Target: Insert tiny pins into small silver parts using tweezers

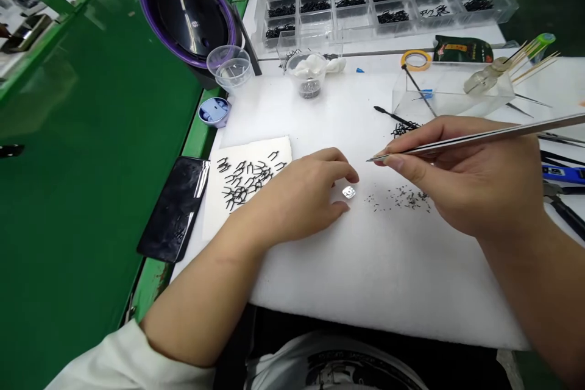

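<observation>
My left hand (311, 192) rests on the white work surface, its thumb and forefinger curved apart. Just off those fingertips lies a small shiny silvery piece (348, 192); I cannot tell whether a finger touches it. My right hand (475, 177) is closed around metal tweezers (457, 144), their tip pointing left, above and to the right of the piece. Tiny dark bits (404, 198) are scattered between the hands. A white sheet (214, 213) left of my left hand carries many black forked parts (249, 180). More black parts (402, 128) lie partly behind my right hand.
A clear compartment tray (361, 15) of black parts spans the back. A purple-rimmed black bin (194, 18), clear cups (231, 67) and a dark phone-like slab (176, 210) stand left. Yellow tape (415, 60), a clear box (452, 82) and pliers (560, 198) are right.
</observation>
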